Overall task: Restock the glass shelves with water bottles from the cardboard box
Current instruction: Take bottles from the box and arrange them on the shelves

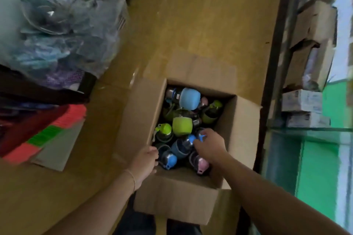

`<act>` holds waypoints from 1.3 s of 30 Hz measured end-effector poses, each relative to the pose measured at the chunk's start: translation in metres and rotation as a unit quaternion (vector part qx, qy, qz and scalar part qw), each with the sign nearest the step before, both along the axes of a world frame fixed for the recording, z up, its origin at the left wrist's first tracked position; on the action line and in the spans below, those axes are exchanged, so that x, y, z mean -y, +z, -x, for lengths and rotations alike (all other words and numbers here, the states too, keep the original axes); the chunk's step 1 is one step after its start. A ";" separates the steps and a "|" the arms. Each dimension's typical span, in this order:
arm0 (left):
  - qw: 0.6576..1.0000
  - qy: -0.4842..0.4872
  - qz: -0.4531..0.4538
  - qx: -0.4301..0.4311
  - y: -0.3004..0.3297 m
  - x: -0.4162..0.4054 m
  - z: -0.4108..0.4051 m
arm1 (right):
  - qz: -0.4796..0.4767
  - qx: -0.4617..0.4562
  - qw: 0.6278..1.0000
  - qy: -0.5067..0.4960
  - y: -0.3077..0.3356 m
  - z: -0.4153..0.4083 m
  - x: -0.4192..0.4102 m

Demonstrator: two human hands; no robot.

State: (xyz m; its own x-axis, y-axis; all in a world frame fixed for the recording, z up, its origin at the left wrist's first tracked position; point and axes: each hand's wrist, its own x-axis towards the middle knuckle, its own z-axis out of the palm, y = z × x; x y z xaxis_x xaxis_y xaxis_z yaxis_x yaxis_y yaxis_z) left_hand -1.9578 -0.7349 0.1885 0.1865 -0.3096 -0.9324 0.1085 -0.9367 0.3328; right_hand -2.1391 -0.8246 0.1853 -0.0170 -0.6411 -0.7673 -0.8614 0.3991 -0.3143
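Observation:
An open cardboard box (238, 128) stands on the floor below me, filled with several water bottles with blue, green and pink caps. My right hand (209, 144) reaches into the box and curls its fingers around a blue-capped bottle (198, 137) near the right side. My left hand (146, 162) grips the box's left wall at the near corner, fingers over the rim. A blue-lidded bottle (190, 98) lies at the far end and a green one (181, 126) in the middle. A glass shelf (313, 130) shows at the right.
Small boxed goods (303, 101) sit on the shelving at the right. A clear plastic bag of items (63, 30) lies at the upper left. Red and green packets (45, 133) are stacked at the left on flat cardboard. The floor (200, 15) is yellowish.

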 end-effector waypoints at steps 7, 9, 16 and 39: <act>0.993 0.095 0.020 -0.064 -0.071 0.054 0.003 | 0.256 -0.098 0.936 0.221 -0.080 -0.057 0.074; 0.991 0.101 0.029 -0.079 -0.084 0.070 0.002 | 0.274 -0.114 0.911 0.287 -0.096 -0.070 0.089; 0.987 0.113 0.038 -0.104 -0.099 0.090 -0.011 | 0.250 -0.218 0.861 0.386 -0.133 -0.098 0.107; 0.991 0.070 0.038 -0.106 -0.052 0.070 -0.021 | 0.212 0.006 0.971 -0.112 -0.051 -0.070 0.032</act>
